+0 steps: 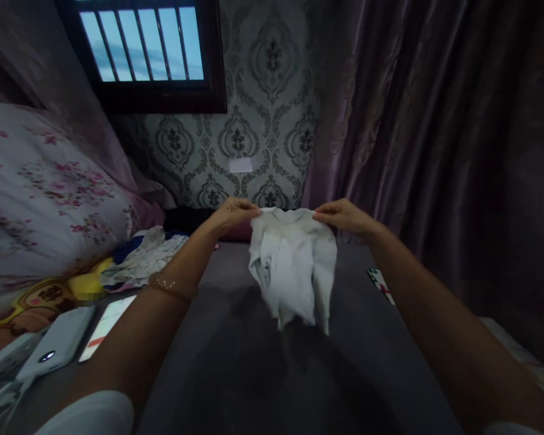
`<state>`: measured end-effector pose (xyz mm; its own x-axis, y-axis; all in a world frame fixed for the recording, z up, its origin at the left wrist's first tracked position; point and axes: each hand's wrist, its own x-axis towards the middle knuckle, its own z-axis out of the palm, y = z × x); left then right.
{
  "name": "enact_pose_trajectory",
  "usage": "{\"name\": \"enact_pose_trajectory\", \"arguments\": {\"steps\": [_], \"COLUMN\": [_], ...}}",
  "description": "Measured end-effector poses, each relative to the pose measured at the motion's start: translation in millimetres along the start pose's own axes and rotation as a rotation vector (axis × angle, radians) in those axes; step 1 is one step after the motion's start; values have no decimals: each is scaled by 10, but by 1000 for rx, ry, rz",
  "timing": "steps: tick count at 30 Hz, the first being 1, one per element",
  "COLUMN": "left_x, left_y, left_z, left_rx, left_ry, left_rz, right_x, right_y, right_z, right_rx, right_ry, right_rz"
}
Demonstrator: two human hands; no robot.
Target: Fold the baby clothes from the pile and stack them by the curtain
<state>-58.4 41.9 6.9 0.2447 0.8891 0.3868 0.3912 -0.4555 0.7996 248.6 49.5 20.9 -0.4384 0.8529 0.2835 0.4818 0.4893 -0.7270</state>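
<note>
A small white long-sleeved shirt (292,266) hangs upright in front of me, its neckline at the top and its sleeves drooping at the sides. My left hand (236,212) pinches one shoulder beside the collar. At the opposite shoulder, my right hand (342,215) has thumb and fingers closed on the cloth. The lower hem dangles above the dark grey surface (236,362), slightly blurred. Whether the hem touches that surface I cannot tell.
To the left lie a pile of crumpled clothes (147,254), a lit phone (106,326), a pale grey device (57,341) and a yellow patterned item (40,296). Floral bedding (63,199) rises behind them. A small patterned card-like object (381,284) lies right. Purple curtains (390,121) hang at the right.
</note>
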Motion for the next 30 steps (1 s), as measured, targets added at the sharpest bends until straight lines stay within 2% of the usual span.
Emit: {"name": "enact_pose_trajectory", "arguments": {"steps": [2,3,4,7,10,14,17,22,26,30], "left_x": [64,91,114,158,178,214,268,399,469,517], "left_y": [-22,-31,-41,-83,-136,-186,-221,-363,-487,-555], "left_z": [37,50,59,76,89,127,169,246,303,358], "left_rx": [-72,-79,-66,-87,-229,-132,-276,-197,-247,-232], "left_ry": [-198,-255,-250,-88,-117,-84,-68,183,227,240], "left_rz": [-23,-42,-62,-71,-21,-59,13,-37,-44,-3], "right_x": [37,49,60,84,102,132,175,292,365,419], "right_y": [-24,-33,-36,-8,49,119,182,354,489,585], "right_z": [33,39,40,25,1,-22,-21,-21,-11,24], "right_rx": [89,103,88,52,135,57,114,78,51,-97], "right_ry": [-131,-162,-148,-83,-127,-47,-80,198,280,387], "right_rz": [-20,-20,-13,5,-15,-17,-37,21,6,-37]}}
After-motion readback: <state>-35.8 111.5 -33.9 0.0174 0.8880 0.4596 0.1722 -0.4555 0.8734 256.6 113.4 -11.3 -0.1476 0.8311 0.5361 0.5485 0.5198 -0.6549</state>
